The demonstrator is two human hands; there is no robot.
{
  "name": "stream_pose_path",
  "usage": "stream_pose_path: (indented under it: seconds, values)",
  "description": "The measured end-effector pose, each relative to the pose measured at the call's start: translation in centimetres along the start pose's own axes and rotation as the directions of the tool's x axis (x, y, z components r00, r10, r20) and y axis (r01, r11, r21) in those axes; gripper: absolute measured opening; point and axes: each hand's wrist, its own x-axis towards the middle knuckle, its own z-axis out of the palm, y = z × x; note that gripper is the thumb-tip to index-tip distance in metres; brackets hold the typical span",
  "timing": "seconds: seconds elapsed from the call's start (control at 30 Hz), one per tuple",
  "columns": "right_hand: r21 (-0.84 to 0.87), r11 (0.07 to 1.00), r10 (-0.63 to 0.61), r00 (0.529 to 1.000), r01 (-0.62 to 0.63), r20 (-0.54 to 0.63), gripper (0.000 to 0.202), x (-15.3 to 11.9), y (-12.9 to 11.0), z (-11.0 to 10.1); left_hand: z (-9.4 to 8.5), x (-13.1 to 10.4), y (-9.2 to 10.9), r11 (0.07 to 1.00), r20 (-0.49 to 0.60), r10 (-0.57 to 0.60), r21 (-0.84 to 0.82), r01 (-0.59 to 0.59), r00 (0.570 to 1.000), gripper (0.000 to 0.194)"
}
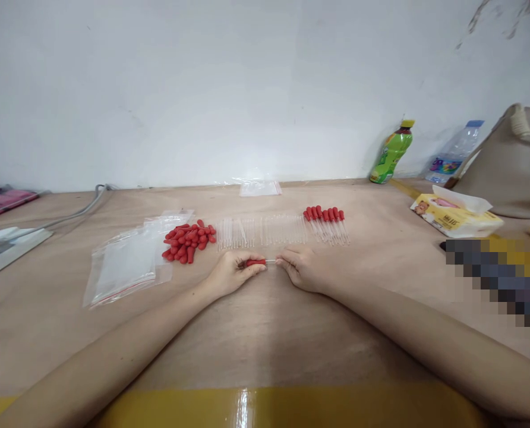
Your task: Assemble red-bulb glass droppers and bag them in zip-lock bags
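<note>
Pinched in my left hand (236, 273) is a red rubber bulb (256, 261). My right hand (303, 268) grips a thin clear tube (271, 261), whose other end meets the bulb between my hands. Just beyond my left hand lies a pile of loose red bulbs (186, 241). Clear tubes (285, 229) lie in rows past both hands. Several tubes with red bulbs on them (326, 221) lie side by side beyond my right hand.
Clear zip bags (125, 267) lie at the left, another bag (260, 189) by the wall. A cable (75, 213) runs at the far left. At the right stand a green bottle (392, 153), a clear bottle (454, 153), a tissue pack (456, 217) and a beige bag (510, 169).
</note>
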Motion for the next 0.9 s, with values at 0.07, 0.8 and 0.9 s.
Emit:
stream_pose_path:
  seconds: [0.07,0.8,0.9]
  values:
    - [-0.001,1.0,0.01,1.0,-0.01,0.022,0.025,0.0,0.1,0.0,0.0,0.0,0.0,1.0,0.0,0.007,0.011,-0.007,1.0,0.022]
    - [-0.262,0.717,0.663,0.748,-0.646,-0.028,0.032,3.7,5.4,-4.7,-0.1,0.2,-0.4,0.978,0.038,-0.166,-0.118,0.17,0.985,0.036]
    - [-0.313,0.626,0.739,0.671,-0.714,-0.053,0.023,4.6,6.0,-3.8,-0.2,0.1,-0.3,0.982,0.039,-0.158,-0.095,0.161,0.987,0.035]
